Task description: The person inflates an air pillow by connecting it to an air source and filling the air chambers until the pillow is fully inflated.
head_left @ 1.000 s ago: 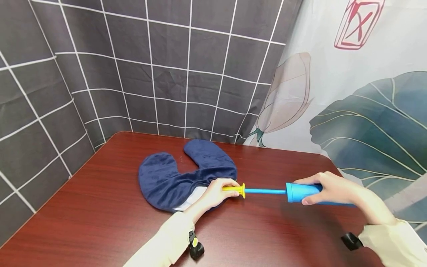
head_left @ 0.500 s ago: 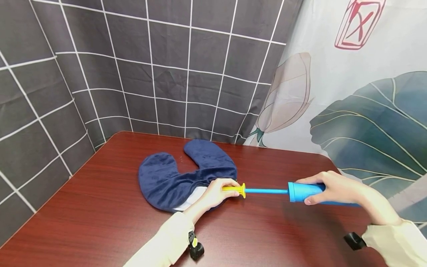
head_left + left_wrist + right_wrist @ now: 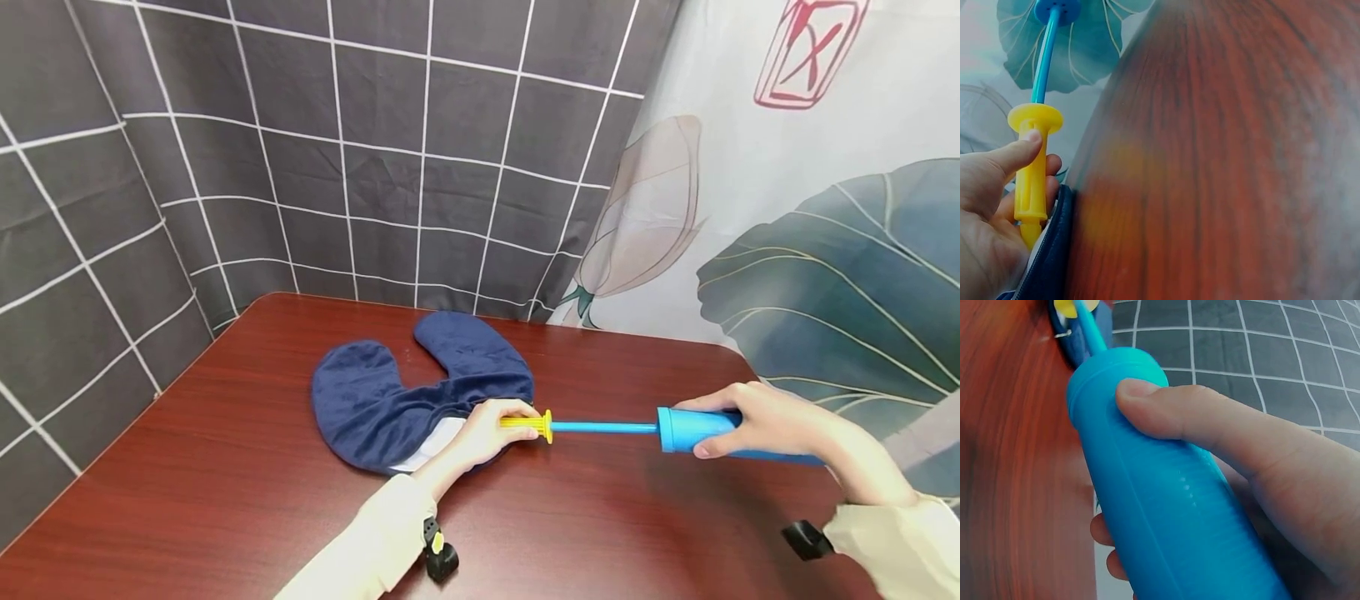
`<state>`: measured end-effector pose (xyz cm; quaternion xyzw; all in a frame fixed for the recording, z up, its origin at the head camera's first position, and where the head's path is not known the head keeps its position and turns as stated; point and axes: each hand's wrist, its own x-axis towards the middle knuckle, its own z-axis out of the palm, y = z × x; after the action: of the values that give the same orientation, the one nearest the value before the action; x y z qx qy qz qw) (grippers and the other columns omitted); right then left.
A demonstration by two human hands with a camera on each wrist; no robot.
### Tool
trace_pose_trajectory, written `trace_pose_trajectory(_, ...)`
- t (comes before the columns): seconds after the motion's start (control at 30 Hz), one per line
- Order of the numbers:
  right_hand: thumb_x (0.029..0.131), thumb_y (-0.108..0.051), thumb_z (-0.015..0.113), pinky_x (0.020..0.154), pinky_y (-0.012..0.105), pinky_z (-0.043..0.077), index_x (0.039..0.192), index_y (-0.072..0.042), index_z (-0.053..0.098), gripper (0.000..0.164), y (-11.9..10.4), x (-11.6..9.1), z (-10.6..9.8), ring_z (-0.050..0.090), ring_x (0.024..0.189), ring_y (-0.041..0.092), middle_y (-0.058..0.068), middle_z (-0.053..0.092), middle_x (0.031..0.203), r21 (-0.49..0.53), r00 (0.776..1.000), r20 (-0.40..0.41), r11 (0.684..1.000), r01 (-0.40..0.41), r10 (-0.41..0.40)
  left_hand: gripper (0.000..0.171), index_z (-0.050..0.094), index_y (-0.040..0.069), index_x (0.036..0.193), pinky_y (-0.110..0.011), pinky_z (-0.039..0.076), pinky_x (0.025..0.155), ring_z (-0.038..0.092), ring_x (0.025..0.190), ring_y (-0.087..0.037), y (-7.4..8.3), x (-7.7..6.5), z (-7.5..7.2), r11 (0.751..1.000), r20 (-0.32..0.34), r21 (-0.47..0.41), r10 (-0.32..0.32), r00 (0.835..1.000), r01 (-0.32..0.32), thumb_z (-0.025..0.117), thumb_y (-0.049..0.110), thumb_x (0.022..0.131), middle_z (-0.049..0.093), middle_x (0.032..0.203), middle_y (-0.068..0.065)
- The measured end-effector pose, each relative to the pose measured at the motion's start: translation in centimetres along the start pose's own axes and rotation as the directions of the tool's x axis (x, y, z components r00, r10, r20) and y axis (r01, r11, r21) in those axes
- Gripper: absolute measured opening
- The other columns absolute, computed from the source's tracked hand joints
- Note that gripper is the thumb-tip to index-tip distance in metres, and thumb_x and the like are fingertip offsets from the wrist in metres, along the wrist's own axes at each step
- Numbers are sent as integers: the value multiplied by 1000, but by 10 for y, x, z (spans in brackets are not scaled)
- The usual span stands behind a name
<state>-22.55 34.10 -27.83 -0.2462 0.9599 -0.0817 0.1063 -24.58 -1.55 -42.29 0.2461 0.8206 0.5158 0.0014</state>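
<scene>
A hand pump with a blue barrel point(image 3: 701, 431) and a thin blue rod point(image 3: 603, 427) lies across both hands, its rod drawn part way out. My left hand point(image 3: 483, 433) grips the yellow pump handle point(image 3: 1032, 172), thumb along its side below the flange. The right hand point(image 3: 780, 425) wraps round the barrel near its front cap, and its thumb presses on top in the right wrist view. Under and behind the left hand lies a navy U-shaped neck pillow point(image 3: 375, 408), its zip open on a white inside point(image 3: 431, 446). The barrel's far end is hidden by the right hand and wrist.
The reddish-brown wooden table point(image 3: 247, 508) carries the pillow. A dark grey curtain with white grid lines point(image 3: 382, 183) hangs behind it and at the left. A pale curtain with leaf and flower prints point(image 3: 825, 275) hangs at the right, close to the right arm.
My right hand has moved a little to the right with the barrel, so more of the rod shows. The left hand and the pillow have stayed in place.
</scene>
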Motion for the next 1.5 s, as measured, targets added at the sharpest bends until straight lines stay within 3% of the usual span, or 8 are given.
trace_pose_trajectory(0.37,77,-50,79,66,21,47,128,-18,67,62,-18,26,9,55,85,1,-3,72,110,50,993,6,992,117,-117,20,75,11,104,-19,48,85,66,91,-12,0,-1,0,1000,-8,-6,5,1000,-5,76,20,86,76,99,-6)
trace_pose_trajectory(0.63,76,-51,79,68,25,48,128,-17,67,63,-36,50,14,59,86,9,-3,72,108,25,995,45,996,91,-92,20,75,12,105,-18,47,85,65,91,-11,2,0,0,999,-10,-42,-27,1000,26,76,19,86,76,100,-4)
trace_pose_trajectory(1.1,77,-48,79,69,27,49,127,-17,67,60,-64,88,30,60,86,12,-1,72,108,-8,988,77,991,135,-134,23,75,13,108,-21,47,86,62,91,-13,3,-1,0,998,-32,-34,-52,998,50,76,20,86,74,105,-3)
trace_pose_trajectory(1.5,76,-50,78,65,26,46,127,-21,68,60,-78,97,43,57,83,12,-1,73,107,-65,991,28,989,136,-134,24,74,11,108,-22,46,85,62,91,-13,2,-1,0,998,-30,-40,-41,999,39,76,22,86,74,106,-5)
